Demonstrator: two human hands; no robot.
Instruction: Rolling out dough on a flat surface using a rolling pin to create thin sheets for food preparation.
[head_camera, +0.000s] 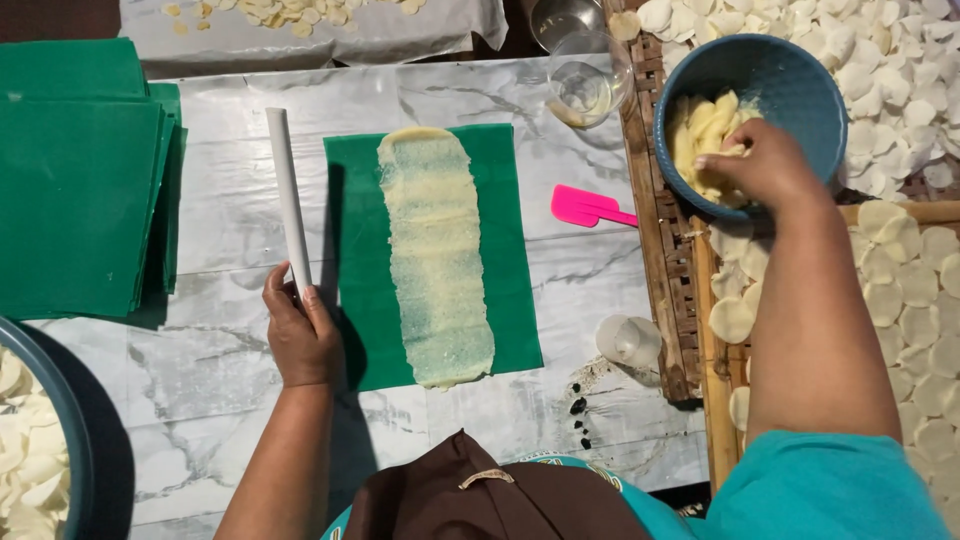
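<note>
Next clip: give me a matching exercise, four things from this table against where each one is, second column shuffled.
Things:
1. white roller
2. pink spatula
3. rolled-out dough strip
4. blue bowl

Places:
A. on the green sheet
B. the right hand reaches into it
C. held at its near end by the left hand
D. on the marble table beside the bamboo rack

Pairs: 1-C, 2-D, 3-A, 4-B
</note>
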